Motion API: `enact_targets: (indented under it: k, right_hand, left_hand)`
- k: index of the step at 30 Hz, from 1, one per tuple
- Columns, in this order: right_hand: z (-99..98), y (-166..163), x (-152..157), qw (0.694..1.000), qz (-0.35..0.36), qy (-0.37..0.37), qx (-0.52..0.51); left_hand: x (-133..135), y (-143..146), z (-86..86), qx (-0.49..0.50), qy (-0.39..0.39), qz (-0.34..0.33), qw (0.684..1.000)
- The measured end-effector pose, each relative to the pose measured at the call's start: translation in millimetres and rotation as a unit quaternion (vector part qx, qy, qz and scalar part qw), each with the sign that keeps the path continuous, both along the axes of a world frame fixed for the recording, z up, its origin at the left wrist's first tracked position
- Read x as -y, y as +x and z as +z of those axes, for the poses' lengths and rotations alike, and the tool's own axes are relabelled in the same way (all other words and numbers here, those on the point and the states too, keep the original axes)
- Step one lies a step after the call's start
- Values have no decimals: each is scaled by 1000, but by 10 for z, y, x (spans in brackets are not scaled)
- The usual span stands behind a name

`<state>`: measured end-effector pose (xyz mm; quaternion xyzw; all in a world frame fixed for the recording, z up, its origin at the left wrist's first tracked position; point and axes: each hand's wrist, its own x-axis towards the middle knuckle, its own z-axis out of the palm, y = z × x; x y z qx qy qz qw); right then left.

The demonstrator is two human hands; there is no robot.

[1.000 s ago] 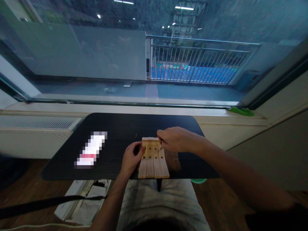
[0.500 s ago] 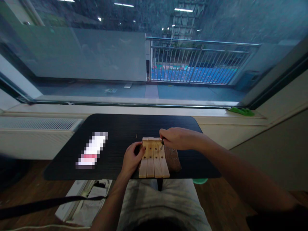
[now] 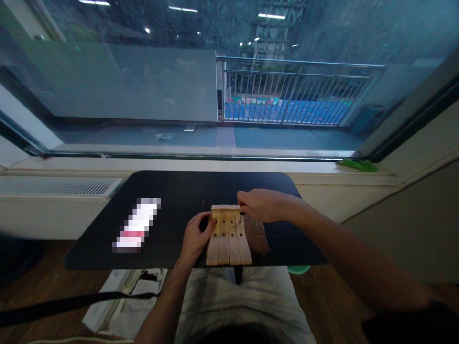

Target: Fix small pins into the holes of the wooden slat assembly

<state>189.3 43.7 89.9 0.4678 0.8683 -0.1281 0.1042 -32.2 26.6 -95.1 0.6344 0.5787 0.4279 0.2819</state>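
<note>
Pale wooden slats (image 3: pixel 229 251), side by side with two rows of round holes, lie on a brown textured block (image 3: pixel 260 241). My left hand (image 3: pixel 196 236) grips the left edge of the slats, thumb on top near the upper holes and fingers partly hidden. Above the upper right corner, my right hand (image 3: pixel 263 204) is closed around the dark handle of a screwdriver (image 3: pixel 241 218). Its thin shaft points down at the upper hole of the rightmost slat; the tip is too small to make out. A tiny thin screw-like piece (image 3: pixel 203 203) is just beyond the slats.
The black table (image 3: pixel 172 184) stands before a window sill. A blurred-out bright rectangle (image 3: pixel 138 227) lies at its left. A green cloth (image 3: pixel 358 165) rests on the sill. Below are an open white box (image 3: pixel 107 298), a black strap (image 3: pixel 71 302) and a green basin (image 3: pixel 299 269).
Both hands and the slats keep nearly the same place. The right hand and screwdriver handle have turned very slightly. The camera view has shifted a little.
</note>
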Motion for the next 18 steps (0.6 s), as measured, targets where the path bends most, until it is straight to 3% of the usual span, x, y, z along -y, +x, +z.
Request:
enact_targets:
  k: [18]
  right_hand:
    - [-36,18,-6,999,-18,1,-32]
  left_hand:
    - [-7,4,24,-3,-8,-4,1000]
